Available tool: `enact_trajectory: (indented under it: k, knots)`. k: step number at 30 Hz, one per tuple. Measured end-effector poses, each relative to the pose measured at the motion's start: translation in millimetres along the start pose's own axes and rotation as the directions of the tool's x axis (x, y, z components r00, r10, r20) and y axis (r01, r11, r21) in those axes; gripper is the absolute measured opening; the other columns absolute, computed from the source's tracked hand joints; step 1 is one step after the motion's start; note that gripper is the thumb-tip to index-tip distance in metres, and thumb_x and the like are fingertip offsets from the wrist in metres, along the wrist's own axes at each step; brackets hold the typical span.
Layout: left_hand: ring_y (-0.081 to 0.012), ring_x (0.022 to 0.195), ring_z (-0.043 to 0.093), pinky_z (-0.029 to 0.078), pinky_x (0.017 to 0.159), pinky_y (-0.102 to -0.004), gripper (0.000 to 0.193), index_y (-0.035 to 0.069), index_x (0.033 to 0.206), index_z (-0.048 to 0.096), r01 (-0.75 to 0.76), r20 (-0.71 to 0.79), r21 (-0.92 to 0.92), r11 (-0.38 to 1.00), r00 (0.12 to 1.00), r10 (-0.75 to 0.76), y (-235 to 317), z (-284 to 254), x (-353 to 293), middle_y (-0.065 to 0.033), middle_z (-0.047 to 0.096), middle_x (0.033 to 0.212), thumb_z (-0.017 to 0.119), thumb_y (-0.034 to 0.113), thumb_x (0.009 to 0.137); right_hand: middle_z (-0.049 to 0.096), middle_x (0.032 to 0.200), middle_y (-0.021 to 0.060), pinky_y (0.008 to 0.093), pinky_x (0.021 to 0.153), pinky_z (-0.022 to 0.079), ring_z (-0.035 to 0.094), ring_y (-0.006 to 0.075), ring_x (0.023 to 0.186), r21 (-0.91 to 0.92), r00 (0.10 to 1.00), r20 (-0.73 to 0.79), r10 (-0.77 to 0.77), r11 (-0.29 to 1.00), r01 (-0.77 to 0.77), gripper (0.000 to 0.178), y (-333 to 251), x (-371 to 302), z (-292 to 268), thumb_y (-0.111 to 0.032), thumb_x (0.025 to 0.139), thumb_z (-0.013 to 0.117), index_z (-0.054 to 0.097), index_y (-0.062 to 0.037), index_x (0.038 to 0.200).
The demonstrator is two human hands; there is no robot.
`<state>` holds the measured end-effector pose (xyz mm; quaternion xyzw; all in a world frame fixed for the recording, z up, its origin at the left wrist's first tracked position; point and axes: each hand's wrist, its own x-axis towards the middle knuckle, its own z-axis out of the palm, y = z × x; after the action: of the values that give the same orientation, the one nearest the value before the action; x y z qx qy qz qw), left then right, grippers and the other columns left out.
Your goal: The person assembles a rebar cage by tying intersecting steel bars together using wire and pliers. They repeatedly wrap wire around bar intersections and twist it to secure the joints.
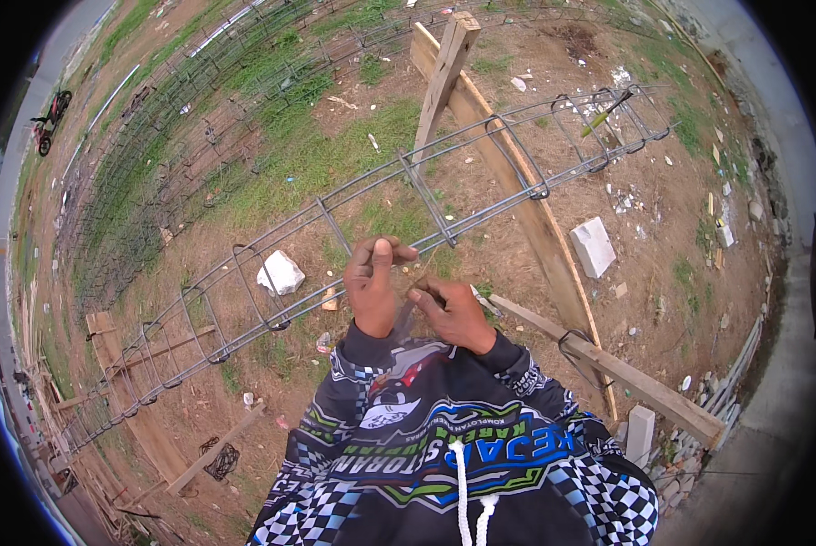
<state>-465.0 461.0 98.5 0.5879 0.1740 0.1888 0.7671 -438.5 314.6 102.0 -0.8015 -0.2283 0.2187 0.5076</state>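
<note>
Head cam: your rebar cage (433,215) lies across timber planks (554,257), right ahead of you. Left hand (374,284) is half-curled by its near side, right hand (456,314) bunched up closer to you; can't tell if either's gripping anything. Looks like prep for tying stirrups (420,187), so next probably calls for a steady reach to one.

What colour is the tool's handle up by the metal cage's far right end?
Yellowish green. The handle shows best in the head view.
</note>
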Motion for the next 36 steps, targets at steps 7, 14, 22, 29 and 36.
enact_trajectory:
  k: [7, 14, 22, 29, 36]
  knots:
    - [-0.0341, 0.118, 0.054, 0.041, 0.102, -0.0486, 0.027, 0.006, 0.1, 0.068, -0.544, 0.522, 0.796, 0.266, 0.839, 0.153, -3.5, -55.0, 39.9, -0.0117, 0.065, 0.109, 0.073, 0.026, 0.082, 0.057, 0.06, 0.008, 0.0337, 0.049, 0.041, 0.048, 0.0184, 0.047, -0.4, 0.8, -0.565, -0.202, 0.915, -0.051, 0.029, 62.2, 56.3, -10.4, -0.028, 0.084, 0.075, 0.071, -0.0071, 0.103]
    - [-0.0358, 0.123, 0.049, 0.031, 0.113, -0.0526, 0.027, 0.002, 0.103, 0.067, -0.583, 0.632, 0.751, 0.308, 0.771, -0.082, -34.0, -95.3, 39.9, -0.0122, 0.063, 0.112, 0.072, 0.018, 0.081, 0.069, 0.081, 0.0127, 0.0378, 0.057, 0.05, 0.067, 0.0287, 0.067, -0.477, 0.803, -0.532, -0.269, 0.879, -0.021, 0.02, 78.2, 57.1, -4.8, -0.023, 0.085, 0.072, 0.072, -0.0092, 0.1]
    - [-0.0381, 0.123, 0.049, 0.032, 0.113, -0.0507, 0.038, 0.001, 0.115, 0.062, -0.647, 0.686, 0.656, 0.39, 0.726, 0.05, -30.3, -110.3, 37.4, -0.0152, 0.062, 0.116, 0.072, 0.013, 0.08, 0.068, 0.078, 0.0118, 0.0373, 0.057, 0.05, 0.065, 0.0279, 0.064, -0.463, 0.738, -0.62, -0.267, 0.884, -0.07, 0.026, 87.8, 60.0, -6.2, -0.024, 0.087, 0.071, 0.069, -0.0077, 0.106]
    - [-0.0306, 0.105, 0.062, 0.049, 0.089, -0.0401, 0.055, -0.001, 0.124, 0.058, -0.228, 0.175, 0.852, 0.471, 0.972, 0.155, -4.5, -105.8, 13.8, -0.0181, 0.067, 0.108, 0.078, 0.023, 0.079, 0.053, 0.064, 0.0136, 0.0424, 0.055, 0.042, 0.057, 0.0314, 0.059, -0.156, 0.885, -0.452, -0.108, 0.987, 0.041, 0.025, 30.3, 11.8, -8.8, -0.029, 0.093, 0.062, 0.062, -0.0066, 0.103]
    - [-0.0249, 0.069, 0.068, 0.052, 0.065, -0.0352, 0.049, -0.001, 0.108, 0.067, -0.029, 0.199, 0.824, 0.566, 0.95, -0.242, 0.7, -122.0, 22.7, -0.0139, 0.07, 0.079, 0.082, 0.033, 0.076, 0.058, 0.071, 0.0198, 0.0487, 0.062, 0.043, 0.058, 0.0422, 0.071, -0.266, 0.985, 0.162, 0.056, 0.964, -0.011, 0.024, 53.2, -22.3, 17.1, -0.026, 0.094, 0.057, 0.059, -0.0041, 0.085]
